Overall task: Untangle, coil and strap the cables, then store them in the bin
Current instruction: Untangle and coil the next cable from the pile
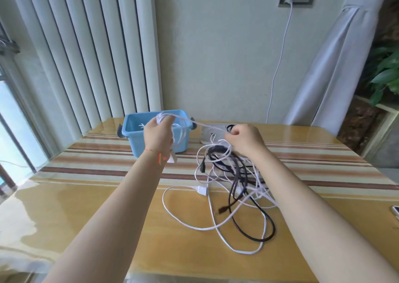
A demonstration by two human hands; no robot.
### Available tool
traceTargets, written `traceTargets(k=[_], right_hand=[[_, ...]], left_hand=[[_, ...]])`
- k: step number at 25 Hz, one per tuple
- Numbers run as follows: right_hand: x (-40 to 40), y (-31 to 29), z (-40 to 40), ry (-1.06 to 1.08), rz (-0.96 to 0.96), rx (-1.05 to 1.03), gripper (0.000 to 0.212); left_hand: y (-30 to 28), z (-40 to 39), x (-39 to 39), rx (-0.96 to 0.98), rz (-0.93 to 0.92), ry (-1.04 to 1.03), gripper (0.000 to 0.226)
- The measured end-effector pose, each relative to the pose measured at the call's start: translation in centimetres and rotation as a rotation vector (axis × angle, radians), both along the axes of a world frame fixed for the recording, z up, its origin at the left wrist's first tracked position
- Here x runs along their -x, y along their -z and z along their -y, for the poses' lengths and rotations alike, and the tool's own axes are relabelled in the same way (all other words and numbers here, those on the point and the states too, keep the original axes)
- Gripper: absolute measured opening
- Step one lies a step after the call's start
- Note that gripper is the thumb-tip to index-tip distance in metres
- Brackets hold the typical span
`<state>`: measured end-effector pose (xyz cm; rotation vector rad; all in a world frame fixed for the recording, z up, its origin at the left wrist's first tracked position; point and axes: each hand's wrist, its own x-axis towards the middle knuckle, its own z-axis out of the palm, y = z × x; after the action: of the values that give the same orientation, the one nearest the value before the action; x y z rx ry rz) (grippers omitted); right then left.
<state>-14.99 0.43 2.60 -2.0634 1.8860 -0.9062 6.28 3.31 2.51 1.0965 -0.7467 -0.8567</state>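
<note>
Above the worktop, the left hand grips a growing coil of white cable before the bin; the right hand pinches its strand, feeding from the tangle. Coiling is underway; next, another loop needs slack freed.

Both forearms were bare, with no sleeves showing anywhere along them. The left wrist wore a thin red-orange string bracelet, its knotted ends hanging loose with touches of yellow. The right wrist and the fingers of both hands carried nothing.
</note>
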Motion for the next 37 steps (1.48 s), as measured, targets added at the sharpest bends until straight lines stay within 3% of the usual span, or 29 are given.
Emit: traceTargets(k=[2,4,6,8,9,12,15,17,19,22,25,27,29,31,34,35,37], right_hand=[[1.6,-0.4,0.5,0.12,-0.182,-0.002,0.023],[2.3,-1.5,0.7,0.128,-0.248,-0.031,0.019],[2.5,-3.3,1.1,0.035,-0.03,-0.015,0.028],[2.3,-5.1,1.0,-0.149,0.379,-0.041,0.028],[1.9,-5.7,0.7,-0.262,0.47,-0.1,0.023],[0.3,-5.7,-0.2,-0.475,0.338,-0.237,0.013],[-0.2,-3.9,0.2,-0.4,0.433,-0.163,0.017],[-0.1,-2.5,0.4,-0.325,0.503,-0.111,0.018],[0.0,-1.5,0.5,-0.291,0.529,-0.117,0.019],[-0.2,-0.6,0.2,-0.283,0.393,-0.138,0.025],[1.1,0.0,0.2,-0.207,0.18,-0.138,0.034],[3.7,0.0,0.9,-0.007,0.32,-0.112,0.033],[5.9,-0.9,0.5,0.158,0.424,-0.026,0.033],[5.1,-2.8,-0.5,-0.021,0.386,-0.011,0.031],[0.2,-4.2,-3.2,-0.458,0.305,-0.311,0.019],[-0.7,-3.6,-3.2,-0.464,0.231,-0.345,0.018],[-1.1,-2.8,-2.2,-0.323,0.09,-0.211,0.018]], left_hand=[[0.8,0.3,0.2,-0.04,-0.16,-0.111,0.026],[1.3,0.4,0.6,-0.089,-0.208,-0.141,0.028],[0.6,0.7,0.7,-0.117,-0.164,-0.034,0.029],[-0.7,1.1,0.8,-0.125,-0.042,0.146,0.037],[-1.5,1.2,1.2,-0.123,0.029,0.228,0.037],[-2.5,1.0,3.3,-0.165,0.309,0.405,0.019],[-1.2,0.7,4.3,-0.26,0.592,0.537,0.023],[0.0,0.9,4.1,-0.224,0.882,0.483,0.018],[1.1,1.3,3.8,-0.132,1.013,0.419,0.012],[1.6,1.0,4.2,-0.058,0.953,0.411,0.018],[1.4,0.4,4.2,-0.056,0.566,0.31,0.014],[1.3,0.6,2.4,-0.09,0.315,0.162,0.012],[1.6,1.4,0.6,-0.165,0.336,0.08,0.012],[1.3,1.8,1.2,-0.252,0.441,0.1,0.013],[0.2,2.6,4.2,-0.341,0.463,0.167,0.02],[-0.4,2.5,4.7,-0.376,0.461,0.196,0.023],[-0.8,2.5,5.0,-0.378,0.325,0.304,0.028]])
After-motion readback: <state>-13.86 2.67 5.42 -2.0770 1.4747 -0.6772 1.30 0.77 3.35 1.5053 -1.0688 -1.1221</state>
